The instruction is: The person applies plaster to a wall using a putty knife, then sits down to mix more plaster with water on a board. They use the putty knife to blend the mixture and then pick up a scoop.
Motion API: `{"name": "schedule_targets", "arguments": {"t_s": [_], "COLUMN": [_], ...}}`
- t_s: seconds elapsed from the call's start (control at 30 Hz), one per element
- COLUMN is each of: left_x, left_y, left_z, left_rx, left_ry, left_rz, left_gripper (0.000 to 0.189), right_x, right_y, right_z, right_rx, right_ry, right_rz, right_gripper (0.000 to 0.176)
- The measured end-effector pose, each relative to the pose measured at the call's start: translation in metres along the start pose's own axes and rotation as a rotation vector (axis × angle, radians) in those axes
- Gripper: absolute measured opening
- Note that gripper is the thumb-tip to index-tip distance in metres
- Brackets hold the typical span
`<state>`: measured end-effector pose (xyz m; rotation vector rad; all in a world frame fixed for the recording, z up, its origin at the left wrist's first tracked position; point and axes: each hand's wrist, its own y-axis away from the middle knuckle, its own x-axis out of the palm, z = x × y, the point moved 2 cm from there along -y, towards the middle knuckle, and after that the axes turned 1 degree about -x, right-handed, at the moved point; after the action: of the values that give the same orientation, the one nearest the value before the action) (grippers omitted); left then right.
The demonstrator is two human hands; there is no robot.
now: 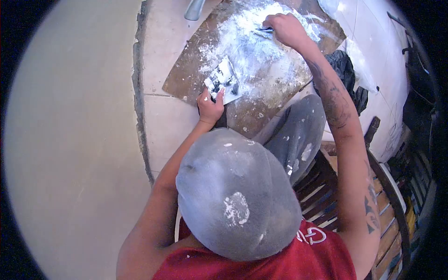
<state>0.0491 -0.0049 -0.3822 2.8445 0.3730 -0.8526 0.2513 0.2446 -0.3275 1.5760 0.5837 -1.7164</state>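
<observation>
My left hand (pixel 212 108) grips a flat, wide-bladed putty knife (pixel 226 73), its face smeared with white paste and dark patches. The blade lies over the near left part of a brown board (pixel 179 77). Farther off, my right hand (pixel 287 29) is closed on a small dark flat tool (pixel 265 30); its kind is partly hidden by the fingers. That tool is over white powdery paste (pixel 254 49) spread across the board's middle and far side.
My grey, white-spotted trouser knees (pixel 238 196) rise below the board. A slatted wooden chair (pixel 317 179) is at right. Black plastic (pixel 343 67) lies right of the board, near a whitish bag (pixel 361 65). A grey metal leg-like piece (pixel 194 9) stands at the top, by a plain wall (pixel 74 116).
</observation>
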Motion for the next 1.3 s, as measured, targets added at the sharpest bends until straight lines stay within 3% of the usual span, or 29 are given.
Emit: {"name": "schedule_targets", "arguments": {"t_s": [0.23, 0.33, 0.47, 0.53, 0.7, 0.83, 0.97, 1.07, 1.1, 1.2, 1.3], "left_x": [0.003, 0.005, 0.001, 0.001, 0.001, 0.002, 0.003, 0.002, 0.003, 0.002, 0.000], "left_y": [0.001, 0.004, 0.005, 0.002, 0.001, 0.001, -0.001, 0.000, -0.001, -0.003, 0.000], "left_z": [0.010, 0.012, 0.006, 0.004, 0.004, 0.004, 0.001, 0.001, 0.001, -0.005, 0.002], "left_rx": [-0.027, -0.023, -0.077, -0.019, -0.061, -0.047, -0.022, -0.021, -0.010, -0.021, -0.064], "left_ry": [0.015, 0.059, 0.079, 0.098, 0.119, 0.058, 0.041, 0.072, 0.105, 0.134, -0.006], "left_rz": [0.004, -0.019, 0.029, -0.008, 0.024, 0.004, -0.027, -0.015, -0.017, -0.007, 0.047], "left_gripper": [0.024, 0.023, 0.023, 0.022, 0.022, 0.022, 0.022, 0.021, 0.021, 0.021, 0.024], "right_x": [0.011, 0.013, 0.013, 0.010, 0.005, -0.007, -0.011, 0.007, 0.019, 0.047, 0.053], "right_y": [0.012, 0.025, 0.034, 0.037, 0.042, 0.028, 0.021, 0.027, 0.034, 0.053, 0.059], "right_z": [0.000, 0.003, 0.005, 0.000, -0.021, -0.036, -0.060, -0.073, -0.074, -0.066, -0.069], "right_rx": [0.024, -0.011, 0.022, 0.026, 0.246, 0.394, 0.416, 0.541, 0.523, 0.559, 0.637], "right_ry": [0.091, 0.074, 0.101, -0.068, -0.179, -0.172, -0.209, -0.496, -0.629, -0.653, -0.507], "right_rz": [0.110, 0.029, 0.168, 0.047, -0.037, 0.040, -0.066, 0.121, 0.085, -0.062, -0.062], "right_gripper": [0.025, 0.020, 0.021, 0.020, 0.019, 0.026, 0.032, 0.035, 0.034, 0.033, 0.040]}}
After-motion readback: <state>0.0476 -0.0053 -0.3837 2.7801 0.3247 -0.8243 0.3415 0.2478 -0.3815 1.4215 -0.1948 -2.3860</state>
